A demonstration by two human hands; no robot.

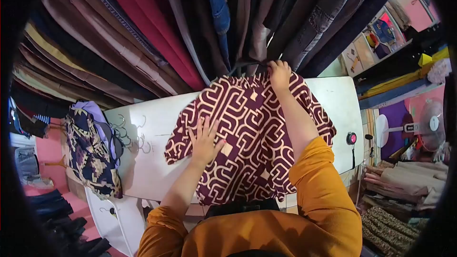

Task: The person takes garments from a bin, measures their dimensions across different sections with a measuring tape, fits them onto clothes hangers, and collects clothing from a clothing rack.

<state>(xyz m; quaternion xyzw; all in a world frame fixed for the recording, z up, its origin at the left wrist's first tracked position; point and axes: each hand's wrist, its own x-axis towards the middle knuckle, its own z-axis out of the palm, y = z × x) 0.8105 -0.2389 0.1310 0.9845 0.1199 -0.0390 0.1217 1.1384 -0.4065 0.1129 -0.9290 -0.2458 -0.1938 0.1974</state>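
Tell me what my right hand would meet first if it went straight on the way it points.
Your right hand would probably meet the hanging garments beyond the patterned shirt, though depth is unclear.

Mustard-orange top, plain, softly creased. Sleeves same colour, bunched in folds near elbows. Forearms bare. Black cloth at waist, garment type unclear. Left hand: small red spot at thumb tip. Dark edge at bottom centre, unclear.

White table beneath maroon patterned garment, camouflage clothing
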